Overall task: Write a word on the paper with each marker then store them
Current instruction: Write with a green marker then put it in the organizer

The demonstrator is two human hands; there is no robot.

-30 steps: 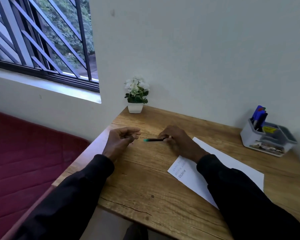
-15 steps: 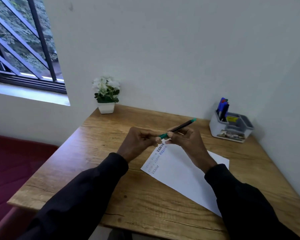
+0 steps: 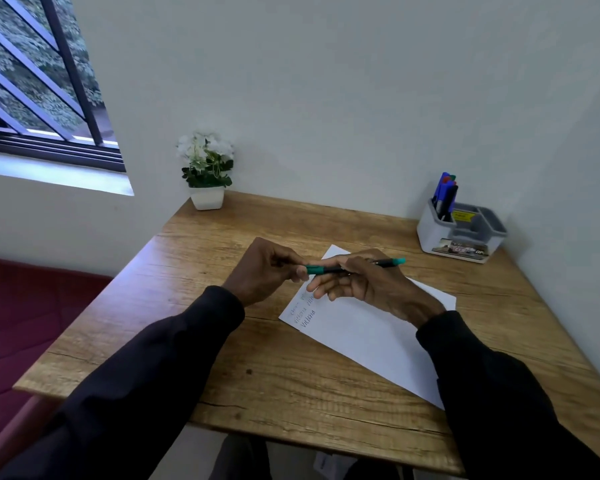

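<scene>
Left hand (image 3: 267,268) pinching the cap (image 3: 313,270), right hand (image 3: 364,282) gripping the marker (image 3: 387,262) by its barrel, both hovering over the paper (image 3: 371,334) above the written words. Probably working the cap, on or off unclear. Next move is calling for a straight push or pull along the barrel. Holder (image 3: 461,233) standing far right.

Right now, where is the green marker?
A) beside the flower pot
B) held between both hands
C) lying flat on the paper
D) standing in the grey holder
B: the left hand and the right hand both grip the green marker, holding it up above the paper.
</scene>
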